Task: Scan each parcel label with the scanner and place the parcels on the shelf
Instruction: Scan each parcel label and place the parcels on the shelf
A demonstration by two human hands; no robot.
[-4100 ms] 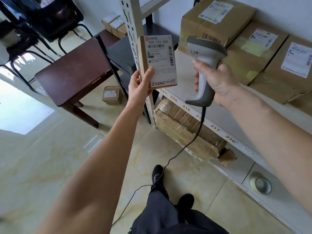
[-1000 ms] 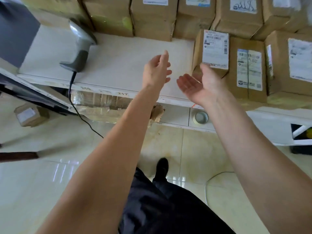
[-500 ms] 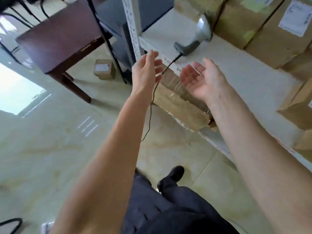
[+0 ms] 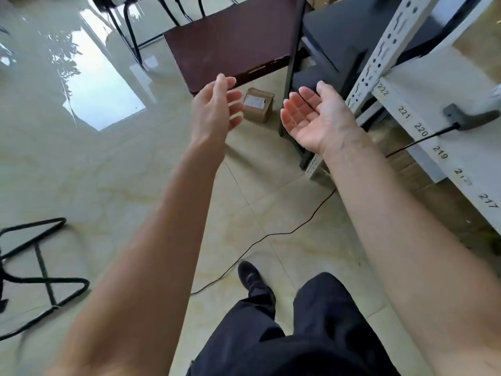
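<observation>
From the head view we see our left hand and right hand held out, fingers loose, holding nothing, a small parcel on the floor between them by the dark desk, the scanner lying on the shelf.

I hold both arms out in front of me. My left hand is open with loose fingers and holds nothing. My right hand is open too, palm turned up, and it is empty. Between my hands, down on the shiny floor, sits a small brown parcel with a white label on top. It is just beside a dark brown surface. On my right is the white shelf with numbers along its edge. The scanner lies on the shelf, and its black cord runs down across the floor near my black shoe.
</observation>
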